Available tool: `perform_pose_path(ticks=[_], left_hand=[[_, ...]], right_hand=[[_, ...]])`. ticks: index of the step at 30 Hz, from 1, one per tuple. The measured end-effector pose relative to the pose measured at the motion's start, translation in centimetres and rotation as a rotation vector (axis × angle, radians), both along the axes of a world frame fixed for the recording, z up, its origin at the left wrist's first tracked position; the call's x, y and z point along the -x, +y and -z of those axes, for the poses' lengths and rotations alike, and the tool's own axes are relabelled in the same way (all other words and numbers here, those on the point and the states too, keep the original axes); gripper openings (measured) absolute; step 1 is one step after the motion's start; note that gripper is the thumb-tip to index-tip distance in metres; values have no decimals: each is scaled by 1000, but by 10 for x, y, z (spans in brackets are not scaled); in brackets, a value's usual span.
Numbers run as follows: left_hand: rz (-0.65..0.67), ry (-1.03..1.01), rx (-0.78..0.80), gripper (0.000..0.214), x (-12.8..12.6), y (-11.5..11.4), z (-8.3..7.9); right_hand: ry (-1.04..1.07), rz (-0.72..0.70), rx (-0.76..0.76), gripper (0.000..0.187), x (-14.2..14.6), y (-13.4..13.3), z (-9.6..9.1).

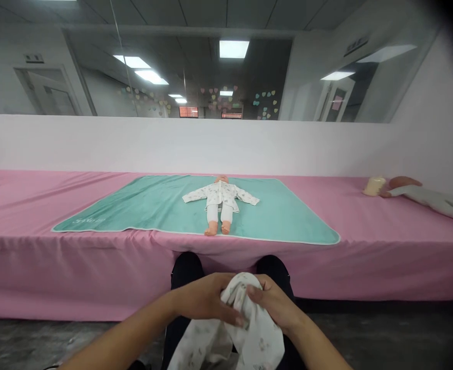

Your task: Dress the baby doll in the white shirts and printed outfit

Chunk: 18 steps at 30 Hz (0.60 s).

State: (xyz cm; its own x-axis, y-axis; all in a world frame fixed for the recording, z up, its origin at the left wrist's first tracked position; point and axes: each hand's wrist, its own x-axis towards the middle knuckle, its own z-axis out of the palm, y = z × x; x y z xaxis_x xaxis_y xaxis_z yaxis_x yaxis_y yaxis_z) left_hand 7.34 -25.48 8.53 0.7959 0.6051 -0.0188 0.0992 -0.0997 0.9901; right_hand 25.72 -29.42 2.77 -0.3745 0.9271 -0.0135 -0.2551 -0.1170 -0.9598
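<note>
Over my lap, a bunched piece of white baby clothing (263, 334) with a small print is gathered between both hands. My left hand (209, 300) grips its left side, with the thumb lying across the folds. My right hand (276, 303) pinches the other side near the top, thumb pressed on the cloth. The garment's lower parts hang down past the frame's bottom edge, so its kind is unclear. In front of me a baby doll (221, 205) lies on its back in a printed white jacket and white trousers, arms spread and feet bare towards me.
Under the doll a green blanket (280, 216) with a pale edge covers part of the pink-draped table (311, 195). A cream cylindrical object (374, 186) and another doll (430, 198) lie at the right. Behind the table rises a white wall (172, 146) below a wide glass pane.
</note>
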Motion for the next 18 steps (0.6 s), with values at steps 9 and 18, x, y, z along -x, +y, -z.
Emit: perform_pose_path(ticks=[9, 18], left_hand=[[-375, -202, 378, 19, -11, 5, 17], [60, 37, 253, 38, 10, 0, 32]], right_hand=[[-75, -34, 23, 58, 19, -13, 46], [-65, 71, -44, 49, -9, -25, 28]])
